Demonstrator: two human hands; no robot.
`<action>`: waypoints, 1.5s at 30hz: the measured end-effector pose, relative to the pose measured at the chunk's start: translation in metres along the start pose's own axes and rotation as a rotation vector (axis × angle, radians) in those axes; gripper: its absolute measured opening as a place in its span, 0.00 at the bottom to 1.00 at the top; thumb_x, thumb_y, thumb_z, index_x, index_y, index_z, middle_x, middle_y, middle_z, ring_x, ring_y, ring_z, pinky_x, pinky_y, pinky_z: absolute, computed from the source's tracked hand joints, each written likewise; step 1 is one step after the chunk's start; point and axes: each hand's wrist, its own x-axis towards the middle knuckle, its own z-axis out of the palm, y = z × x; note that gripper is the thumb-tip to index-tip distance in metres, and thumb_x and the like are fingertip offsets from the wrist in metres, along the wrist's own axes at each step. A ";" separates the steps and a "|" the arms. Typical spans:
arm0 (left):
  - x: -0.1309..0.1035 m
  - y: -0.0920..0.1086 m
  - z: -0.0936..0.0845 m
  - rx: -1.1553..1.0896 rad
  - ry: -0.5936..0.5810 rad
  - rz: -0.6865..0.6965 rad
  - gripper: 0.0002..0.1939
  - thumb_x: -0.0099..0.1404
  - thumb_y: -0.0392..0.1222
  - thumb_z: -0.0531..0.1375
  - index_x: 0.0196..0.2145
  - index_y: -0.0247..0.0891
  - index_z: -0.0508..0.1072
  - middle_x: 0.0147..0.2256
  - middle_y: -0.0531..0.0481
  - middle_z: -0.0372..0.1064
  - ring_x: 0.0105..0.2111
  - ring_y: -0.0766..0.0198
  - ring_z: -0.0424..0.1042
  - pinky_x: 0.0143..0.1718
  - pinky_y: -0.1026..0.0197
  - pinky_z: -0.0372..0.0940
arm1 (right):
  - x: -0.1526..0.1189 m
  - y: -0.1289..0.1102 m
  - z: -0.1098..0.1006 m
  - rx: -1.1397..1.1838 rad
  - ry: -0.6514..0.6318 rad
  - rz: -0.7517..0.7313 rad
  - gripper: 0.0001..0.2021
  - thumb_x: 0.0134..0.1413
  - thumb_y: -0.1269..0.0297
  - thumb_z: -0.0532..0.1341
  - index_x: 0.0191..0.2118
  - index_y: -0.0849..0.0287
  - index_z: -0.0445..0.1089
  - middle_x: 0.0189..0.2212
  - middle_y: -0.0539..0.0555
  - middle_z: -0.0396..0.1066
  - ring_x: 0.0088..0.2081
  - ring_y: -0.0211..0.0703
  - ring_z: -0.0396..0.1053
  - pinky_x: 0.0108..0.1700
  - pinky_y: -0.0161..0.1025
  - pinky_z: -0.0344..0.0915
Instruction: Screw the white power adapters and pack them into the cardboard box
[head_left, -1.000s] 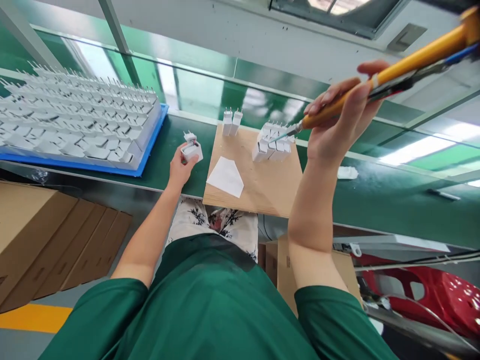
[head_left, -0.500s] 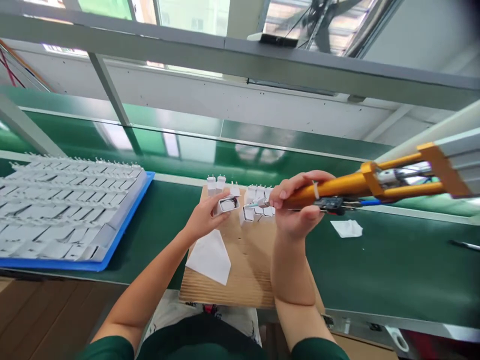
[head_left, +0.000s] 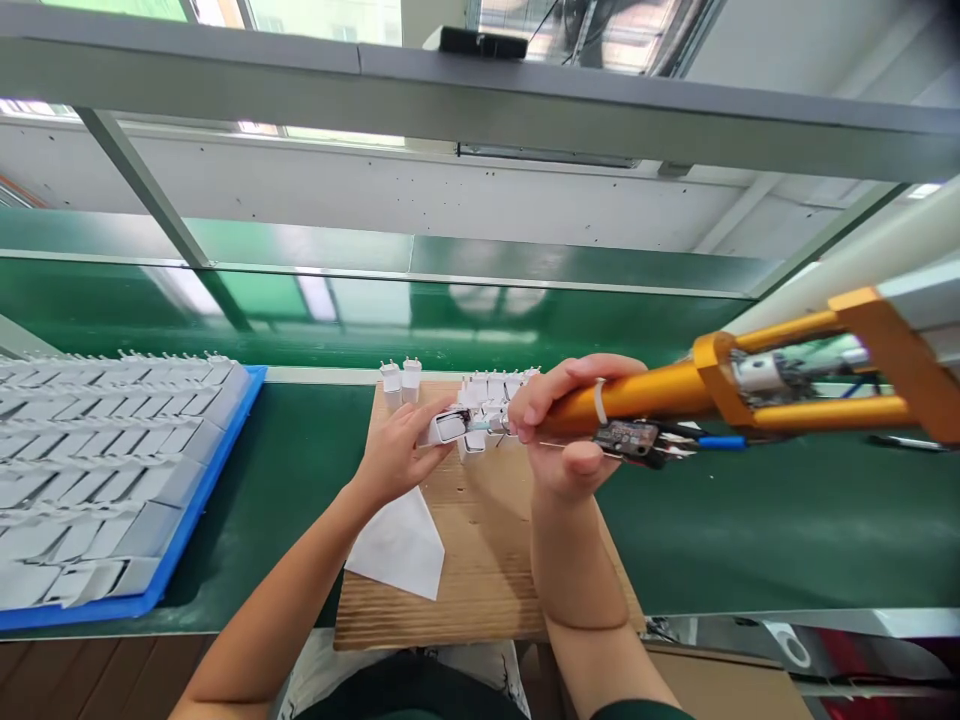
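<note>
Over the board (head_left: 487, 560): left hand (head_left: 397, 450), closed on a white housing (head_left: 448, 427); right hand (head_left: 566, 425), wrapped round an orange tool (head_left: 637, 395). Hands slightly apart, tool tip at the housing.

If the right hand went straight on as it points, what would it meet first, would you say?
Orange tool first, the right hand would probably meet the white housing in the left hand; depth at the tip is unclear.

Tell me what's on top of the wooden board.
On the board are white paper, two white plugs at the far left, and a cluster of plugs. The right hand hides part of the cluster, so I can't count it.
</note>
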 end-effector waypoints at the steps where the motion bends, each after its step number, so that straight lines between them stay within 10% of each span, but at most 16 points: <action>1: -0.001 0.001 0.000 0.001 0.010 -0.005 0.27 0.66 0.44 0.61 0.62 0.42 0.66 0.44 0.46 0.74 0.39 0.59 0.71 0.39 0.60 0.68 | 0.000 0.000 0.000 -0.007 -0.003 -0.001 0.21 0.50 0.50 0.69 0.48 0.49 0.69 0.23 0.45 0.66 0.16 0.34 0.59 0.15 0.36 0.56; 45: -0.019 0.014 0.004 0.049 0.135 0.138 0.28 0.67 0.40 0.63 0.63 0.43 0.64 0.39 0.48 0.76 0.35 0.61 0.71 0.39 0.60 0.69 | -0.001 -0.002 -0.007 -0.122 -0.017 -0.076 0.22 0.51 0.44 0.65 0.48 0.49 0.69 0.18 0.42 0.63 0.12 0.32 0.55 0.10 0.33 0.60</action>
